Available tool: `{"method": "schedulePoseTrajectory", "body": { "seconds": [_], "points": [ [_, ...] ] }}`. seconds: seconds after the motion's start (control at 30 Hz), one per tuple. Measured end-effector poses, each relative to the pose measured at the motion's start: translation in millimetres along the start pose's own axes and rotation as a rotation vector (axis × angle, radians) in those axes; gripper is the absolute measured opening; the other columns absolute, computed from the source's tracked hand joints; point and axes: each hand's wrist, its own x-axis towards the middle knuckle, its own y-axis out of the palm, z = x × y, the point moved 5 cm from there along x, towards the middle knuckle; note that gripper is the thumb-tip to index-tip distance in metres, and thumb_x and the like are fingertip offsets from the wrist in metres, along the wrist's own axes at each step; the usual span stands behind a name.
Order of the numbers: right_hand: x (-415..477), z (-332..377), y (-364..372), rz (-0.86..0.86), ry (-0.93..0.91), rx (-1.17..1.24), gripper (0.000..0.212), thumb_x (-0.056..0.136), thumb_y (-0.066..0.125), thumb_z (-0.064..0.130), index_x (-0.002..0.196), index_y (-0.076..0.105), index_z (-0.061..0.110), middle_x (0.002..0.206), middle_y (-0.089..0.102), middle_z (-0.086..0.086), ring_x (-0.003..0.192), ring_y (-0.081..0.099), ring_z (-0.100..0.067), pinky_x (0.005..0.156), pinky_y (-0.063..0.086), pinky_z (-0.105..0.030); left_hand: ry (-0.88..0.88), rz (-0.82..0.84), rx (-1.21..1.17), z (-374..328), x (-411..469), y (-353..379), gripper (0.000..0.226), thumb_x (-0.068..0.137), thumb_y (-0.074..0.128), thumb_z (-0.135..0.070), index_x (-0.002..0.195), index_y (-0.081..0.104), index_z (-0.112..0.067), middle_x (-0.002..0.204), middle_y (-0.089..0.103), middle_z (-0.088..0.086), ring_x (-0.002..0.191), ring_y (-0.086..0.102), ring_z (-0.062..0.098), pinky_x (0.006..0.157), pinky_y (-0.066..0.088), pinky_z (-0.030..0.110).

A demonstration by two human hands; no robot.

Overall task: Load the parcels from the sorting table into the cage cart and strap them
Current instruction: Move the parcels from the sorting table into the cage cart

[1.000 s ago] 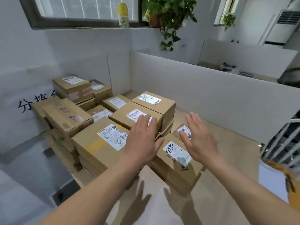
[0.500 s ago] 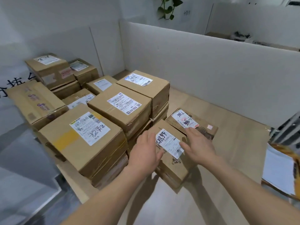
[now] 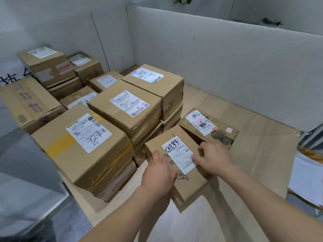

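Note:
A small brown parcel [image 3: 189, 187] with a white handwritten label lies at the front of the wooden sorting table [image 3: 258, 140]. My left hand [image 3: 158, 172] lies on its near left part, thumb spread across the top. My right hand [image 3: 215, 158] grips its right edge with curled fingers. Behind it sits a flat parcel [image 3: 216, 135] with a red-marked label. To the left stand stacked boxes: a large near box [image 3: 83, 159], a middle box [image 3: 125, 117] and a far box [image 3: 157, 88]. The cage cart is not clearly in view.
More cartons [image 3: 47, 67] are piled at the back left against the wall. A white partition [image 3: 227, 58] runs along the far side of the table. White papers [image 3: 305, 180] lie at the right edge. Grey floor shows at the lower left.
My view has tilted down and moved closer. Both hands dropped from above the stack onto the small labelled parcel and closed on its sides.

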Motion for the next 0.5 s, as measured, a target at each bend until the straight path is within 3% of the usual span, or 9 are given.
{"method": "schedulePoseTrajectory", "body": {
  "seconds": [0.1, 0.2, 0.33, 0.5],
  "points": [
    [7, -12, -8, -0.067, 0.001, -0.005, 0.030, 0.089, 0.056, 0.051, 0.099, 0.068, 0.026, 0.105, 0.059, 0.004, 0.105, 0.053, -0.021, 0.083, 0.046, -0.034, 0.019, 0.009, 0.072, -2, 5, -5, 0.051, 0.095, 0.052, -0.049, 0.131, 0.047, -0.013, 0.135, 0.032, 0.007, 0.110, 0.052, 0.026, 0.087, 0.048, 0.035],
    [19, -29, -6, -0.096, 0.032, -0.019, 0.049, 0.087, 0.056, 0.057, 0.125, 0.062, 0.027, 0.130, 0.054, 0.000, 0.125, 0.043, -0.024, 0.100, 0.043, -0.038, 0.014, 0.037, 0.096, -3, 7, -3, 0.061, 0.089, 0.057, -0.057, 0.129, 0.047, -0.012, 0.133, 0.033, 0.008, 0.111, 0.050, 0.028, 0.088, 0.048, 0.036],
    [33, -45, -2, -0.025, 0.093, -0.032, 0.058, 0.084, 0.053, 0.067, 0.128, 0.057, 0.028, 0.133, 0.052, -0.002, 0.127, 0.039, -0.024, 0.099, 0.040, -0.038, -0.004, 0.077, 0.078, -3, 8, 4, 0.081, 0.073, 0.070, -0.066, 0.131, 0.046, -0.015, 0.135, 0.029, 0.006, 0.119, 0.044, 0.027, 0.094, 0.048, 0.038],
    [27, -23, 6, -0.052, 0.003, 0.004, 0.043, 0.093, 0.047, 0.056, 0.112, 0.069, 0.024, 0.117, 0.059, -0.001, 0.115, 0.048, -0.025, 0.094, 0.044, -0.038, -0.016, 0.086, -0.022, 2, 12, 8, 0.089, 0.070, 0.077, -0.062, 0.138, 0.041, -0.018, 0.144, 0.021, 0.002, 0.127, 0.038, 0.023, 0.102, 0.044, 0.037]
  ]
}}
